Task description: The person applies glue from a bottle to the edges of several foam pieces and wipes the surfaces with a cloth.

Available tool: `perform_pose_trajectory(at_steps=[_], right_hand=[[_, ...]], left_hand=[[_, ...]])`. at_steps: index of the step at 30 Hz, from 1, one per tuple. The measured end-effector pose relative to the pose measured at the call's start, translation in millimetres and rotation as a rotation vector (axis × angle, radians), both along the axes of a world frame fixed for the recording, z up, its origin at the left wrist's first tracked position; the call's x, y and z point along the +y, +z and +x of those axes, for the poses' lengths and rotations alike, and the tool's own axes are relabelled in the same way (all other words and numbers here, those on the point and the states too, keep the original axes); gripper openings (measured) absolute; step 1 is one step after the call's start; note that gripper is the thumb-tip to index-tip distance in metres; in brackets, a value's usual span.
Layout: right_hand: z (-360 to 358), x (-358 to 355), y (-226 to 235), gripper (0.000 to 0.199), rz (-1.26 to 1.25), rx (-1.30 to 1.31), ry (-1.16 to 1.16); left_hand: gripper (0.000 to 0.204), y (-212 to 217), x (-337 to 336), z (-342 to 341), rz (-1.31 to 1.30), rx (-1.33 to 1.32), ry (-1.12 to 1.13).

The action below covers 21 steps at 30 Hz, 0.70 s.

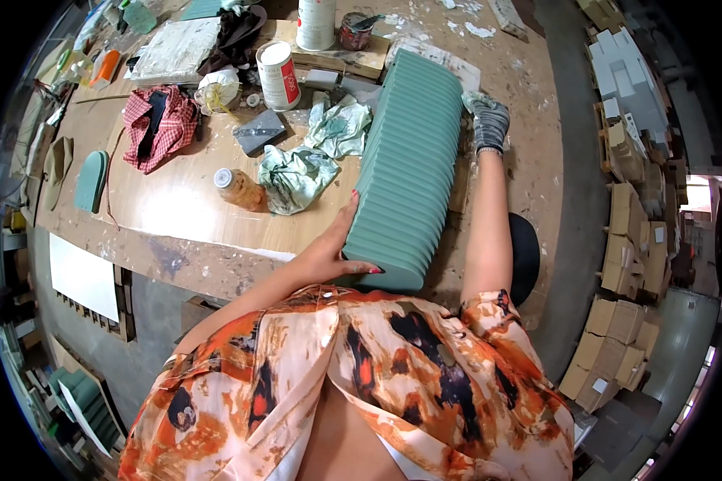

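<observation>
A long green ribbed block [409, 172] with a rounded top lies lengthwise in front of me on the workbench. My left hand [338, 247], bare, grips its near left corner, thumb across the end face and fingers along the side. Beyond the block's far right side, my right hand [490, 127] wears a grey striped glove. It is closed on a crumpled, pale green-stained cloth [475, 99], which is partly hidden by the glove. Left of the block lie two more stained cloths, a nearer one [295, 178] and a farther one [341, 127].
Left of the cloths stand a jar of amber liquid [239, 190], a grey sanding block [259, 132] and a white-and-red can [278, 76]. Farther left are a red checked cloth [159, 128] and a flat green piece [92, 182]. Cardboard boxes [610, 337] line the right.
</observation>
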State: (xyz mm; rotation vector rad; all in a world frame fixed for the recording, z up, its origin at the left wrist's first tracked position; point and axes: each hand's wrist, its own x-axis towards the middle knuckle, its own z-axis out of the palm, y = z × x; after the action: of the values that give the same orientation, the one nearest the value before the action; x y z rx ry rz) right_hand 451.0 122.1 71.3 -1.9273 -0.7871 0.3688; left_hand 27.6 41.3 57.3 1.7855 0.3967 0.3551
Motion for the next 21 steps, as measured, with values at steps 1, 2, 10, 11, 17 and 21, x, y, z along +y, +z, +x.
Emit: perform_pose_trajectory(at_steps=[1, 2, 10, 11, 17, 21], right_hand=[[2, 4, -1, 0.013, 0.04, 0.087, -0.017], [2, 9, -4, 0.016, 0.059, -0.144, 0.111], [-60, 105, -19, 0.023, -0.175, -0.607, 0.165], [-76, 114, -17, 0.024, -0.175, -0.707, 0.174], [-89, 136, -16, 0.032, -0.159, -0.763, 0.239], [-110, 107, 9, 0.032, -0.006, -0.753, 0.228]], left_hand=[[0.124, 3, 0, 0, -0.013, -0.004, 0.0], [0.124, 5, 0, 0, -0.027, -0.008, 0.0], [0.125, 11, 0, -2, -0.05, 0.017, 0.013], [0.126, 11, 1, -3, -0.062, 0.013, 0.012], [0.126, 10, 1, 2, 0.002, 0.026, -0.018], [0.126, 12, 2, -4, -0.014, 0.039, -0.002]])
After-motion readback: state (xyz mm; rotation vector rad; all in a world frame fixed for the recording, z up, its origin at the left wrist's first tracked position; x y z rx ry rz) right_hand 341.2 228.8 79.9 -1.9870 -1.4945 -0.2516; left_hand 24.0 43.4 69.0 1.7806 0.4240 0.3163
